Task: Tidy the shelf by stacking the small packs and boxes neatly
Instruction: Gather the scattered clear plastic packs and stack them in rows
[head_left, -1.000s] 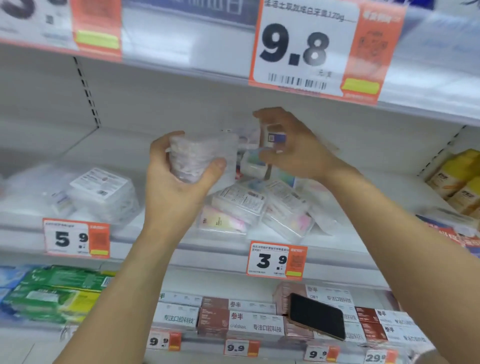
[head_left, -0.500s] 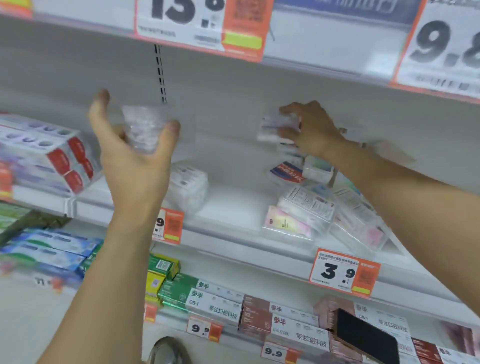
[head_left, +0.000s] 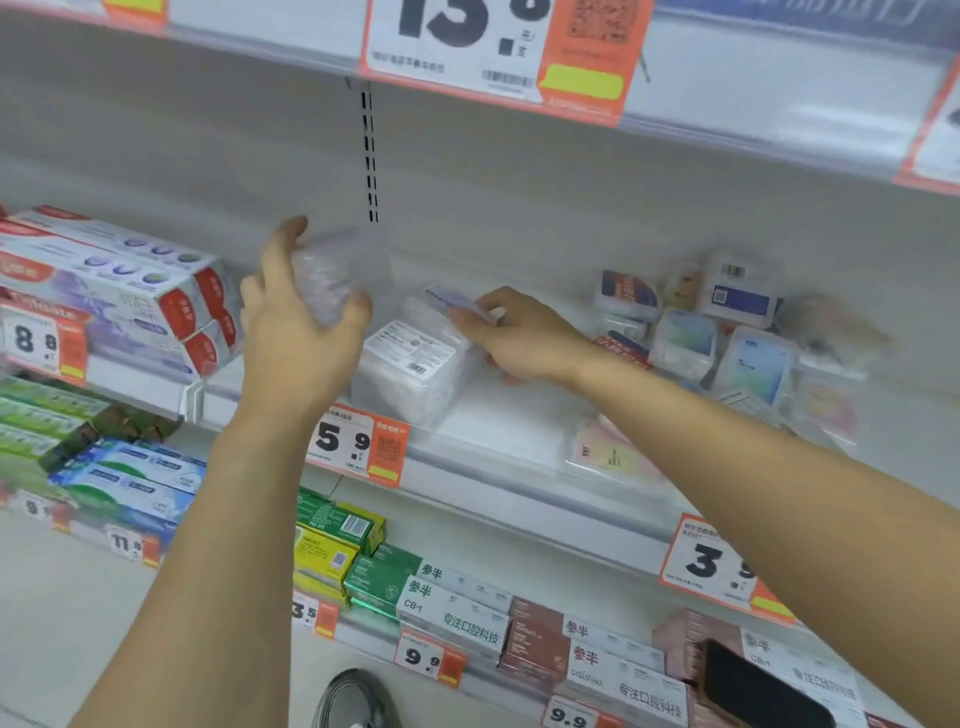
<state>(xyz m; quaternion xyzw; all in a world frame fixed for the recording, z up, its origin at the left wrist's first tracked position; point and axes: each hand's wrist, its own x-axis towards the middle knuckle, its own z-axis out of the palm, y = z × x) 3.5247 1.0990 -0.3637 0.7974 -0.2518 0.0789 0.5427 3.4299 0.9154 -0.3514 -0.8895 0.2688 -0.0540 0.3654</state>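
Right hand (head_left: 511, 340) has shifted leftward, gripping a small pack (head_left: 457, 304); left hand (head_left: 301, 332) clutches a clear pack (head_left: 324, 280)

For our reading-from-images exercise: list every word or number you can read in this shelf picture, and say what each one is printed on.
"13" on the white and orange price tag on the top shelf rail.
"5 9" on the orange-edged price tag on the middle rail.
"8 8" on the price tag below the red and white toothpaste boxes.
"9 9" on the lower rail tag.
"CB-1" on the white and green box.
Pack labels in either hand: too blurred.
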